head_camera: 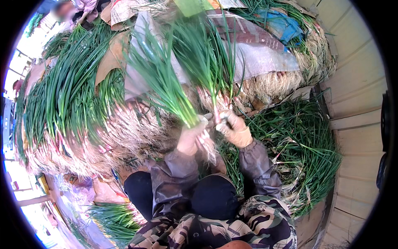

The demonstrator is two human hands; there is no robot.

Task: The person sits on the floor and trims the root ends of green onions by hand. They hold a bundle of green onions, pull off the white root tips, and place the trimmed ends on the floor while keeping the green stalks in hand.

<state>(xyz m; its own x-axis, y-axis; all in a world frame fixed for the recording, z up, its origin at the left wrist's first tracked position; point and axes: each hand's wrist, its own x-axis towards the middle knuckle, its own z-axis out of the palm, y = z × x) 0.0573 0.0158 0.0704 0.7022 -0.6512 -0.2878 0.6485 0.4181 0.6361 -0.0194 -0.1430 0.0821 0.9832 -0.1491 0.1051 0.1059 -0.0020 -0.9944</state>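
In my gloved left hand (190, 137) is a bunch of green onions (174, 96), leaves fanned up and away, with pale roots (206, 146) hanging below the fist. My right hand (233, 128), also gloved, pinches a green onion stalk (215, 107) by its pinkish base between thumb and fingers. Its leaves point away from me, overlapping other onions behind. Just beyond both hands lies a large heap of green onions (71, 84), their root ends (140, 127) towards me. Motion blurs the left bunch and glove somewhat.
Woven plastic sacks (264, 59) and a brown sheet (112, 56) partly cover the heap. Loose leaves and trimmings (295, 149) pile up at my right, beside a pale panelled wall (357, 93). Another bundle of green onions (116, 219) lies at lower left. A person (87, 7) is at upper left.
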